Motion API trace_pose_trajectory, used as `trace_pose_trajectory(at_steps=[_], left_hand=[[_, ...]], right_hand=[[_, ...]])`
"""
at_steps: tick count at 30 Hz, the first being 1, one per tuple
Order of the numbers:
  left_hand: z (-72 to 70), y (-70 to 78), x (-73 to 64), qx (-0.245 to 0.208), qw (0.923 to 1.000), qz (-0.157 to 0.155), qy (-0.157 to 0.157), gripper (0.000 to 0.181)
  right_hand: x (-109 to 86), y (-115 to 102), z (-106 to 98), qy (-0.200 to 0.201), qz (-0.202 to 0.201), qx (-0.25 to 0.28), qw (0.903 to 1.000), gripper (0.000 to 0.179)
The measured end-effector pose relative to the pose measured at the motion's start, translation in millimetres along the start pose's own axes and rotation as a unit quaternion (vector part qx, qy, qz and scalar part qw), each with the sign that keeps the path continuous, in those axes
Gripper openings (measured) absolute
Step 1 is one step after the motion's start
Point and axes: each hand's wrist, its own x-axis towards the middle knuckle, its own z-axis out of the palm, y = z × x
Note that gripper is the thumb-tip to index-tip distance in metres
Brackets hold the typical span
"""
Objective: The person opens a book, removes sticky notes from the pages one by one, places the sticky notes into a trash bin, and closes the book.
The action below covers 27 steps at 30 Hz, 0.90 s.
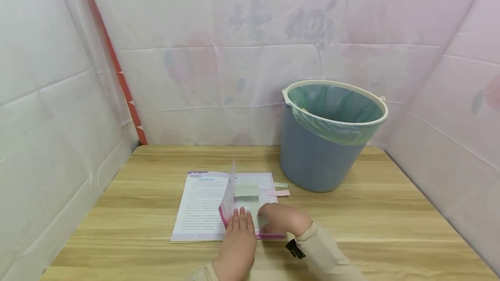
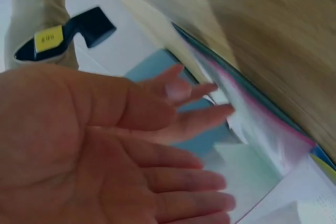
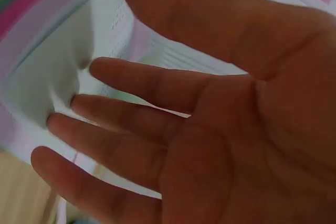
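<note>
An open book (image 1: 201,211) lies on the wooden table, with one leaf (image 1: 228,192) standing up near its middle. A pale green sticky note (image 1: 246,190) is on the right page, and another pale green note (image 1: 254,208) sits lower, partly hidden by the hands. My left hand (image 1: 239,244) rests on the lower part of the book by the fold, fingers straight. Over the right page is my right hand (image 1: 283,219); in the right wrist view its spread fingers (image 3: 121,108) touch the pale green paper with their tips.
A green tab (image 1: 281,185) and a pink tab (image 1: 283,193) stick out past the book's right edge. Behind, to the right, stands a blue-grey bucket (image 1: 312,159) with a green liner. Patterned white cloth (image 1: 250,68) encloses the table (image 1: 129,216).
</note>
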Motion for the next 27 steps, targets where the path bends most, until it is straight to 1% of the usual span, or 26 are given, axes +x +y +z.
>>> trace_pose_trajectory(at_steps=[2,4,7,10,14,17,21,24,27], left_hand=[[0.9,-3.1,0.6,0.015,0.9997,0.0,-0.019,0.05],[1.4,-6.6,1.7,0.027,0.999,-0.001,-0.036,0.053],[2.1,-12.0,3.5,0.047,0.9978,-0.007,-0.046,0.053],[2.5,-16.6,5.0,0.042,0.9978,-0.017,-0.047,0.051],[3.6,-21.3,6.4,0.014,0.9984,-0.022,-0.05,0.048],[5.0,-24.0,7.0,0.0,0.999,-0.022,-0.04,0.041],[7.1,-27.0,7.8,-0.019,0.9993,-0.019,-0.024,0.036],[6.7,-28.7,8.7,-0.029,0.9993,-0.013,-0.017,0.034],[6.0,-30.0,8.9,-0.036,0.9992,-0.007,-0.013,0.026]], right_hand=[[0.5,-1.2,2.5,-0.014,0.008,-0.007,0.9999,0.03],[0.5,-1.7,3.0,-0.018,0.013,-0.004,0.9997,0.029],[-0.8,-2.7,0.5,-0.028,0.02,0.007,0.9994,0.032],[-2.1,-3.8,-2.6,-0.03,0.025,0.006,0.9992,0.036],[-1.7,-4.6,-3.8,-0.019,0.043,0.001,0.9989,0.037],[-0.8,-4.3,-1.6,0.004,0.039,-0.001,0.9992,0.035],[0.2,-5.3,3.5,0.047,0.019,-0.029,0.9983,0.034],[2.7,-7.9,8.1,0.079,0.006,-0.069,0.9944,0.034],[6.5,-10.5,12.9,0.106,-0.008,-0.118,0.9874,0.036]])
